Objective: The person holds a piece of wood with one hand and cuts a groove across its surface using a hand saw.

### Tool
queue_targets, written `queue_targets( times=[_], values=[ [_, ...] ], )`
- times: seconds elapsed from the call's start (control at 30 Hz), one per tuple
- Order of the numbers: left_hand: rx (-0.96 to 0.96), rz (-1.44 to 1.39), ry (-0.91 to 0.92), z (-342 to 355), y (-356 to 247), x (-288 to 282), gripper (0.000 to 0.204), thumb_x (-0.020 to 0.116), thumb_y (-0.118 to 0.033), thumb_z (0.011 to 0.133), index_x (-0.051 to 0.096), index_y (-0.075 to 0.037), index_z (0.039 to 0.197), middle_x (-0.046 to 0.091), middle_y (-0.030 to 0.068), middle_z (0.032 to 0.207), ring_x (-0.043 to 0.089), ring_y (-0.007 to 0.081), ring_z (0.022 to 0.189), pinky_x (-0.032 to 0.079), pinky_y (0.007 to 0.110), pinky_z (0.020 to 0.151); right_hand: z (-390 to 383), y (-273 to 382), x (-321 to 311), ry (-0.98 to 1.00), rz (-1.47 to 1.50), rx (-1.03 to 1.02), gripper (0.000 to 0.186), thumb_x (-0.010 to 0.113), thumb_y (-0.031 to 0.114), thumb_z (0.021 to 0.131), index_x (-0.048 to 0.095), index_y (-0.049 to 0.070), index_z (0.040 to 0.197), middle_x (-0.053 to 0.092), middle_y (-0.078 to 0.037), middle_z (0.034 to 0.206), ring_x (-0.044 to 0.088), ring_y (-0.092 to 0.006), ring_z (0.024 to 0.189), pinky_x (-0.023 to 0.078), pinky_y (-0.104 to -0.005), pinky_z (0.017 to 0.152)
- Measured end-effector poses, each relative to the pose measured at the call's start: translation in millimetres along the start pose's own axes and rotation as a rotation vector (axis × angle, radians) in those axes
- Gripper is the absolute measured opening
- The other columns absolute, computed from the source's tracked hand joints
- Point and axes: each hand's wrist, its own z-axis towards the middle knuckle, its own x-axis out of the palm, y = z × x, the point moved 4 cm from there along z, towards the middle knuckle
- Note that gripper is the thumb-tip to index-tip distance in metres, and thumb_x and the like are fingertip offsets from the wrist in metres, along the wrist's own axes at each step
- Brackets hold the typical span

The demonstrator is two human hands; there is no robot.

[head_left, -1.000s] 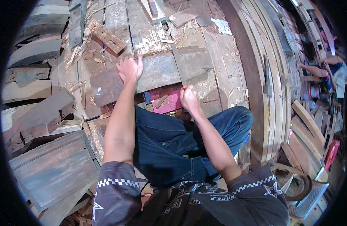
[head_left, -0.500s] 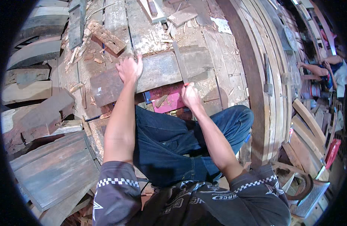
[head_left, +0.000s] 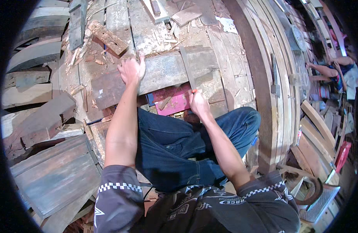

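Observation:
A weathered wooden board (head_left: 163, 72) lies crosswise in front of my crossed legs. My left hand (head_left: 130, 70) bears down on its left part, fingers curled and the thumb stretched toward the far edge. My right hand (head_left: 199, 105) is closed round the orange handle of a handsaw (head_left: 188, 69), just off the board's near edge. The narrow grey blade crosses the board right of its middle, pointing away from me. How deep it sits in the wood I cannot tell. Under the board's near side shows a pink panel (head_left: 173, 100) with a wood scrap on it.
A chipped wood block (head_left: 108, 39) lies among shavings at far left. Curved wood pieces (head_left: 35, 57) line the left side. Long beams (head_left: 260, 73) run along the right, with a hammer (head_left: 274, 75) on them. Another person (head_left: 344, 72) sits at far right.
My right hand has drawn the saw a little toward me, and the blade has slid back across the board. My left hand keeps its place on the wood.

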Motion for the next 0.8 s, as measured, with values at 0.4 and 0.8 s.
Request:
queue_targets(
  times=[0.4, 0.8],
  values=[
    [-0.014, 0.016, 0.058, 0, -3, -5, 0.068, 0.032, -0.059, 0.096, 0.065, -0.004, 0.119, 0.06, 0.0174, 0.126, 0.047, 0.0325, 0.127, 0.027, 0.05, 0.11, 8, 2, 5, -0.028, -0.033, -0.024, 0.029, 0.048, 0.021, 0.091, 0.052, -0.005, 0.102, 0.064, -0.032, 0.08, 0.063, -0.0504, 0.078, 0.051, -0.0567, 0.075],
    [-0.005, 0.013, 0.06, -4, -9, -9, 0.063, 0.037, -0.054, 0.095, 0.066, -0.002, 0.116, 0.062, 0.018, 0.121, 0.051, 0.0338, 0.121, 0.03, 0.049, 0.105, 19, 8, -6, 0.121, 0.114, 0.056, 0.025, 0.047, 0.02, 0.095, 0.053, -0.003, 0.102, 0.062, -0.034, 0.084, 0.061, -0.0518, 0.085, 0.048, -0.0593, 0.074]
  ],
)
